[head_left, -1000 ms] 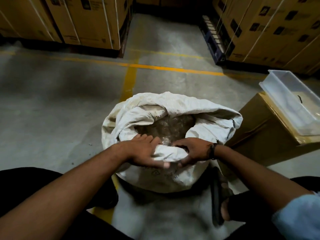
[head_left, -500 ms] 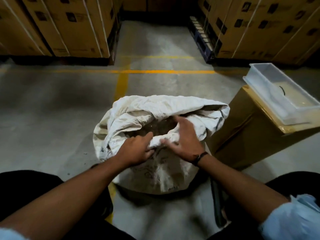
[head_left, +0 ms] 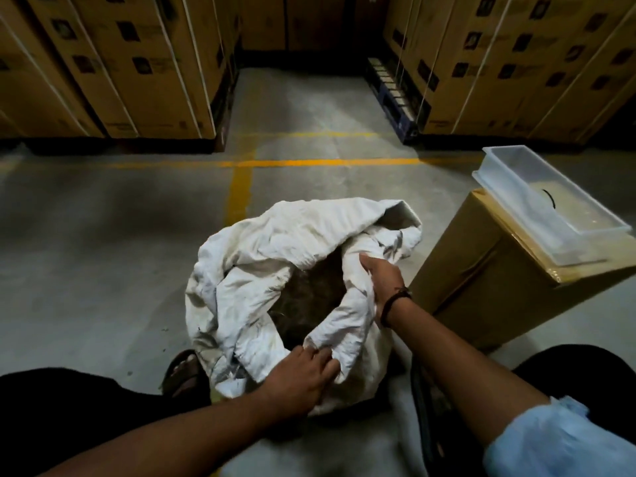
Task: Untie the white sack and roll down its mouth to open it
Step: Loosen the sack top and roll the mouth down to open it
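The white sack [head_left: 261, 270] stands on the concrete floor between my legs, its mouth open and its rim folded over in thick rolls. Dark, glinting contents [head_left: 309, 297] show inside the opening. My left hand [head_left: 299, 380] grips the near part of the rolled rim, fingers curled over the cloth. My right hand [head_left: 383, 284], with a dark band at the wrist, presses on the right side of the rim, fingers tucked into the fabric.
A brown carton [head_left: 499, 270] stands right of the sack with a clear plastic tray [head_left: 537, 201] on top. Strapped cartons on pallets line the back left [head_left: 120, 70] and back right [head_left: 516, 63]. Yellow floor lines [head_left: 309, 163] cross beyond. My sandalled foot [head_left: 184, 371] rests left of the sack.
My right hand has moved from the near rim round to the sack's right side. My left hand has shifted right along the near rim. The mouth gapes wider, and the camera has tilted up.
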Motion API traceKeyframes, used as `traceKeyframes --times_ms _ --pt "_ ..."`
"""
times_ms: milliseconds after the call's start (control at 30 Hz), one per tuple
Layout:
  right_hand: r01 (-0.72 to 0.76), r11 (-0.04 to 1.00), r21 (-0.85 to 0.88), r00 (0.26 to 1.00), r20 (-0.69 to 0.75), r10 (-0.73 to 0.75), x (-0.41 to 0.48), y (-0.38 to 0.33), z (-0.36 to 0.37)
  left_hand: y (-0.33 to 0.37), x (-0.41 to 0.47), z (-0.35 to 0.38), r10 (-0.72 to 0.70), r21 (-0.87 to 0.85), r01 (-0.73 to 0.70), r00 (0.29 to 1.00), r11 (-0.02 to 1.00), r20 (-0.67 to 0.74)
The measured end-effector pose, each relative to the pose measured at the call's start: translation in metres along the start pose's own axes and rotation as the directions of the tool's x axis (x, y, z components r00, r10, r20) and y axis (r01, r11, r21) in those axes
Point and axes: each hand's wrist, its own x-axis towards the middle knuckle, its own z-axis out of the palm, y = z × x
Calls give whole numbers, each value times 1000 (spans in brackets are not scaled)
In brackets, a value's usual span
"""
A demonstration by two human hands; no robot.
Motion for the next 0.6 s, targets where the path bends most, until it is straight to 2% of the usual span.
traceKeyframes --times_ms 33,67,100,133,167,200,233,267,300,367,400,433,467,500,533,600 --pt "5 1000 -5 997 78 -5 2 -3 -4 -5 7 -11 -8 -51 10 999 999 43" --pt "34 998 -55 992 119 -27 2 -8 -9 -13 13 -26 -11 -96 11 1000 995 4" --pt "91 986 -142 987 148 -70 2 -15 -13 -24 20 -45 -36 -144 21 994 989 -102" --pt "184 933 -309 976 173 -135 -3 -25 -16 -38 25 -65 -90 -184 39 956 982 -278" --pt "277 819 -502 958 210 -195 -8 -31 -20 -56 29 -81 -197 -209 110 865 972 -461" --pt "338 684 -647 940 262 -217 -13 -32 -22 -79 32 -92 -349 -243 254 758 936 -552" --pt "391 549 -738 920 326 -218 -19 -32 -25 -104 31 -98 -544 -290 463 661 838 -517" --pt "423 445 -790 906 379 -188 -26 -30 -26 -127 26 -101 -717 -348 628 587 696 -377" --pt "457 358 -814 889 428 -160 -31 -28 -27 -150 22 -98 -823 -383 732 534 564 -191" --pt "482 257 -838 875 476 -90 -32 -23 -27 -178 20 -87 -855 -456 813 485 363 184" --pt "491 216 -844 870 489 -68 -31 -22 -28 -186 23 -80 -807 -547 798 485 252 337" --pt "508 171 -844 861 501 -86 -29 -22 -28 -187 28 -78 -747 -648 748 510 141 427" --pt "523 139 -841 850 502 -158 -28 -25 -29 -183 34 -78 -699 -727 683 552 66 455" --pt "529 126 -839 829 481 -285 -27 -30 -30 -179 41 -75 -668 -775 627 612 83 424" --pt "544 115 -831 777 447 -444 -25 -37 -31 -175 46 -72 -656 -791 583 673 184 343" --pt "591 7 -807 613 443 -654 -21 -58 -28 -163 51 -70 -642 -805 492 743 332 190"
